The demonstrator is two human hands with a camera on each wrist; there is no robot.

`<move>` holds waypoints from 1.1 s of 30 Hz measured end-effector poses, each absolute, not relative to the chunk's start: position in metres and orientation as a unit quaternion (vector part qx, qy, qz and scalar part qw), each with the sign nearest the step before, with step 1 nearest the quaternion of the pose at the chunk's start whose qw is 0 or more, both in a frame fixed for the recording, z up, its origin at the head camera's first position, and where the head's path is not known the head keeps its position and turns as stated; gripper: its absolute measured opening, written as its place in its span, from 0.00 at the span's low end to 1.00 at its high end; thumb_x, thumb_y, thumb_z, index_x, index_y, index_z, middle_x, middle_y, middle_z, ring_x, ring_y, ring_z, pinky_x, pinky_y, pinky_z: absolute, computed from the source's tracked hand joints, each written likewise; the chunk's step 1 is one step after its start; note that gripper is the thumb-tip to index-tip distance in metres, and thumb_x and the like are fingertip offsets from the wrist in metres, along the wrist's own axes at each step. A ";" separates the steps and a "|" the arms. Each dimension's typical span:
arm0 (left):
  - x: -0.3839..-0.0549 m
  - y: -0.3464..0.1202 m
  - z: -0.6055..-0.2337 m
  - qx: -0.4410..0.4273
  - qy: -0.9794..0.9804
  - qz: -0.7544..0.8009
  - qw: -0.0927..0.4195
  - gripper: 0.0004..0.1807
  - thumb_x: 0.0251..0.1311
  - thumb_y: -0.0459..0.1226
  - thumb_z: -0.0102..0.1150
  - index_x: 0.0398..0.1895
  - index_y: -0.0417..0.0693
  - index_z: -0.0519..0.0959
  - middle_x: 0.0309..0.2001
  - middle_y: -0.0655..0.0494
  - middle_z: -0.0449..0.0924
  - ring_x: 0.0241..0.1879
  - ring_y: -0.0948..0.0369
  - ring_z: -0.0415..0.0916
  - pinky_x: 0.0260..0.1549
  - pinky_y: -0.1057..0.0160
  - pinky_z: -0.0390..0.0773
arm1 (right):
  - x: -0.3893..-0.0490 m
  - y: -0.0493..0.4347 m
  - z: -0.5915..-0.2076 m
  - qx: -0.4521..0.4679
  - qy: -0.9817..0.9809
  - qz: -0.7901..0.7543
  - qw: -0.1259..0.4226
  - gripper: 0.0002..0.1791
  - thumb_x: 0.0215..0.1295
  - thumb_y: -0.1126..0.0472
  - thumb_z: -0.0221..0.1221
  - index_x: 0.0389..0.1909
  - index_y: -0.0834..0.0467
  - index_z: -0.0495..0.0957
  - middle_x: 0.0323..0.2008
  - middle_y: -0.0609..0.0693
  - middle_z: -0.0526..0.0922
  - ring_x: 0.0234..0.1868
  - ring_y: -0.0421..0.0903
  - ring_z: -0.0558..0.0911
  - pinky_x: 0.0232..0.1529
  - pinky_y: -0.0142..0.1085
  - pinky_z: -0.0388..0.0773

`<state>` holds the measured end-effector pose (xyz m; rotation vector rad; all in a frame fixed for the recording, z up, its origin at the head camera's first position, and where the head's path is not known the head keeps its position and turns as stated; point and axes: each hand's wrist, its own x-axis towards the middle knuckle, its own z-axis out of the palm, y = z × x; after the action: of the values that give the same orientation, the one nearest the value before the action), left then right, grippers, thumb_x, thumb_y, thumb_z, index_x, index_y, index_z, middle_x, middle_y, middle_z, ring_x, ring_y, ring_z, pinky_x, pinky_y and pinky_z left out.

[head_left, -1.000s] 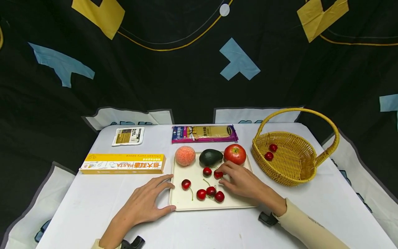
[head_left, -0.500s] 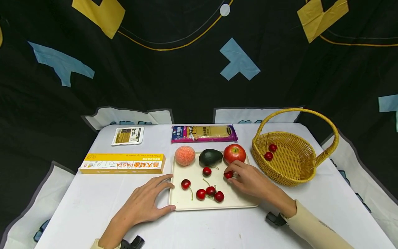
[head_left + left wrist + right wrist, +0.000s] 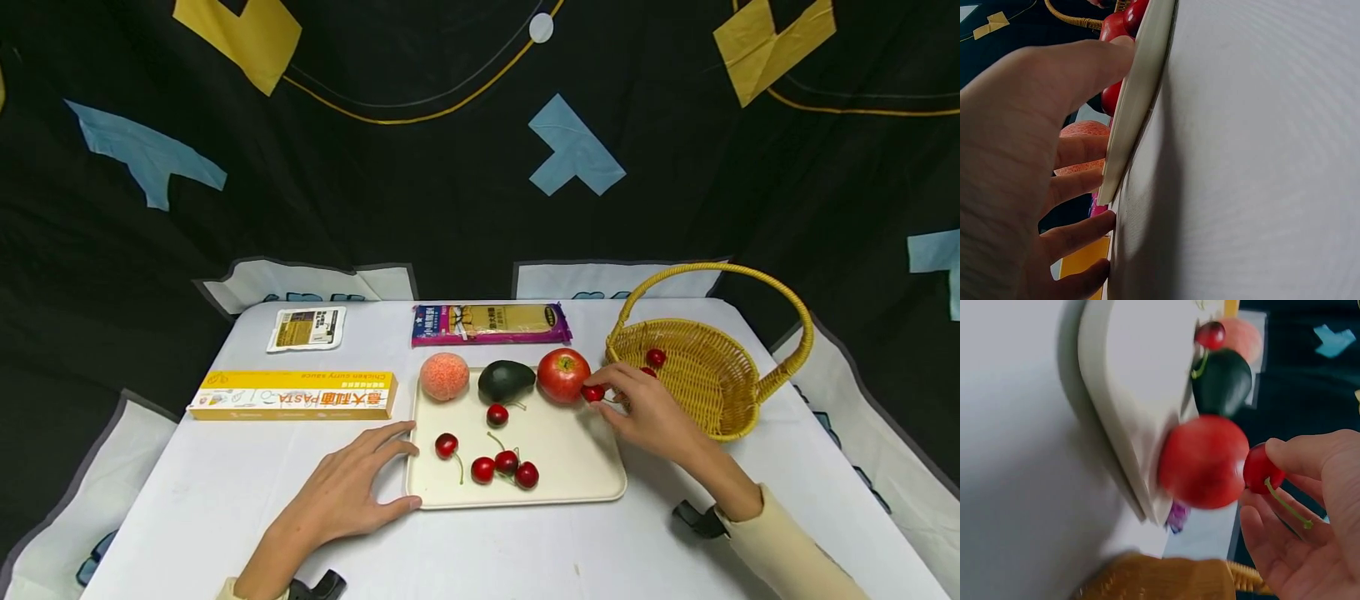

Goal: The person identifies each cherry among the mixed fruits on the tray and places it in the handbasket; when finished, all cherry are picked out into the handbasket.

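My right hand (image 3: 654, 414) pinches a red cherry (image 3: 1262, 469) between thumb and fingers, its green stem dangling in the right wrist view. It is raised by the tray's right edge, close beside a red apple (image 3: 563, 375). At the left edge of the cream tray (image 3: 558, 486), my left hand (image 3: 347, 483) rests with thumb and fingers spread, touching the rim. On the tray lie a lone cherry (image 3: 497, 415), a stemmed cherry (image 3: 446, 446) and a cluster of cherries (image 3: 506, 462). A dark green avocado (image 3: 506, 381) and a pinkish round fruit (image 3: 445, 376) line its back.
A wicker basket (image 3: 712, 371) with a tall handle stands right of the tray, with cherries (image 3: 656, 357) inside, partly behind my right hand. Left of the tray lies a yellow pasta box (image 3: 292, 396). Behind are a pasta packet (image 3: 491, 324) and a small white sachet (image 3: 306, 328).
My right hand has lifted the cherry from the tray and carried it rightward, past the apple toward the basket. The left hand stays in place at the tray's edge.
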<state>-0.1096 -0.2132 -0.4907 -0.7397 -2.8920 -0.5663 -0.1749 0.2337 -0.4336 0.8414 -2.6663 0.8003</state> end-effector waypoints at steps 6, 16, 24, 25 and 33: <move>-0.109 -0.213 -0.491 -0.243 -0.951 -0.183 0.052 0.30 0.56 0.67 0.73 0.57 0.69 0.83 0.78 0.65 0.70 0.75 0.55 0.71 0.55 0.44 0.83 | -0.181 0.253 -0.429 0.263 -0.908 0.288 0.153 0.20 0.60 0.73 0.76 0.52 0.58 0.87 0.50 0.52 0.86 0.44 0.49 0.87 0.41 0.44 0.89; -0.109 -0.213 -0.490 -0.246 -0.950 -0.185 0.060 0.30 0.55 0.66 0.74 0.57 0.68 0.83 0.78 0.64 0.70 0.75 0.55 0.71 0.54 0.44 0.83 | -0.193 0.288 -0.430 0.224 -0.921 0.266 0.174 0.18 0.63 0.70 0.74 0.54 0.59 0.87 0.51 0.54 0.86 0.45 0.54 0.87 0.43 0.53 0.88; -0.109 -0.214 -0.491 -0.249 -0.949 -0.183 0.065 0.30 0.55 0.66 0.74 0.57 0.68 0.83 0.78 0.65 0.70 0.75 0.56 0.71 0.55 0.45 0.83 | -0.200 0.311 -0.435 0.149 -0.931 0.295 0.153 0.18 0.68 0.66 0.72 0.57 0.62 0.84 0.54 0.62 0.87 0.54 0.63 0.86 0.50 0.61 0.84; -0.110 -0.214 -0.491 -0.250 -0.949 -0.182 0.066 0.30 0.55 0.66 0.74 0.57 0.68 0.83 0.78 0.65 0.70 0.75 0.56 0.71 0.55 0.45 0.83 | -0.201 0.313 -0.435 0.138 -0.933 0.297 0.148 0.18 0.68 0.65 0.72 0.58 0.62 0.84 0.55 0.63 0.87 0.54 0.64 0.85 0.50 0.62 0.84; -0.109 -0.213 -0.492 -0.248 -0.950 -0.181 0.063 0.30 0.55 0.66 0.74 0.57 0.68 0.83 0.78 0.64 0.71 0.75 0.55 0.71 0.55 0.45 0.84 | -0.205 0.332 -0.442 0.106 -0.947 0.280 0.120 0.18 0.69 0.63 0.72 0.57 0.64 0.84 0.56 0.68 0.85 0.57 0.68 0.83 0.54 0.65 0.79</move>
<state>-0.1092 -0.2127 -0.4919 -0.7489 -2.8689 -0.5471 -0.2052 0.3317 -0.4424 0.3095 -2.7660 0.8182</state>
